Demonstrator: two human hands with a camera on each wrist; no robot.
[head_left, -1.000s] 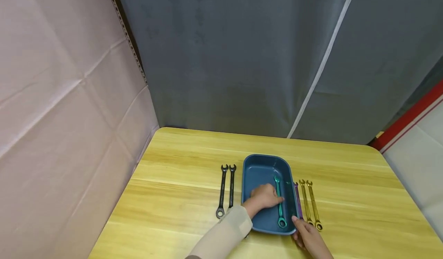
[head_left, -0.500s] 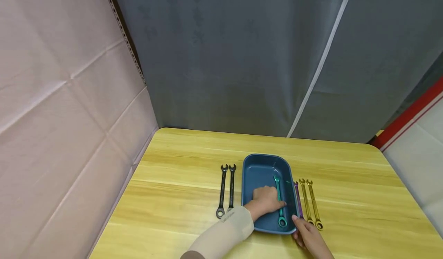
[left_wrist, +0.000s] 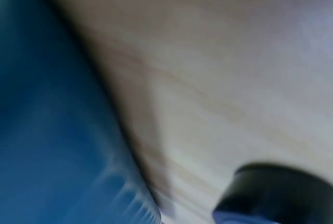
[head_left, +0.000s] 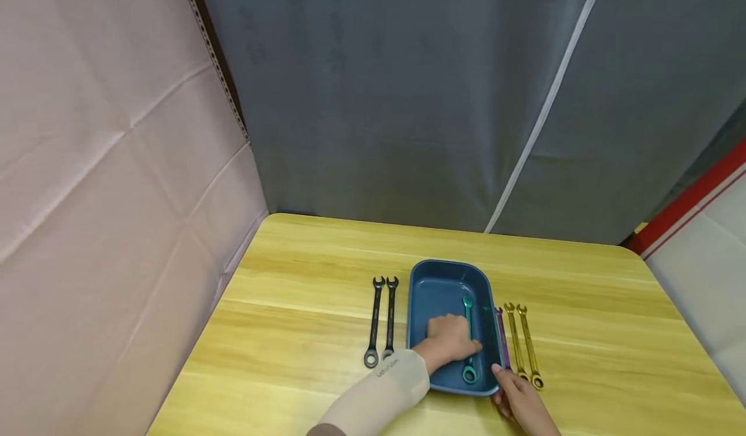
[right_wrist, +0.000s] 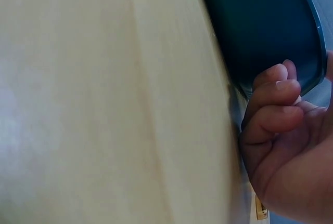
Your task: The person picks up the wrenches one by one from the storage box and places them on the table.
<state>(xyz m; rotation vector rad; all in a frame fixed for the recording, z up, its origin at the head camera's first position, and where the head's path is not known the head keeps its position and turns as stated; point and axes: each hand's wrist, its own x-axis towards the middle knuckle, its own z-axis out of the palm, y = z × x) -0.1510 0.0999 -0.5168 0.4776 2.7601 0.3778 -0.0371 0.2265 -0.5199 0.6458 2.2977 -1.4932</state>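
Note:
A blue tray (head_left: 454, 385) stands on the wooden table in the head view. Inside it, toward the right wall, lies a green combination wrench (head_left: 469, 372), ring end nearest the person. My left hand (head_left: 451, 335) reaches into the tray with curled fingers and grips the wrench's shank, thumb across it; the fingertips are hidden. At the tray's near right corner, my right hand (head_left: 520, 397) pinches the rim, thumb on top. The right wrist view shows its curled fingers (right_wrist: 276, 91) against the tray's outer wall (right_wrist: 260, 21).
Two black wrenches (head_left: 375, 322) lie left of the tray, partly behind the left sleeve (head_left: 379, 390). To its right are a purple wrench (head_left: 503, 339) and two gold wrenches (head_left: 527, 342). A dark ring end (left_wrist: 276, 195) shows beside the tray in the left wrist view.
The left hand has shifted slightly down and right inside the tray. The green wrench's ring end has swung a little to the left. The right hand stays at the rim.

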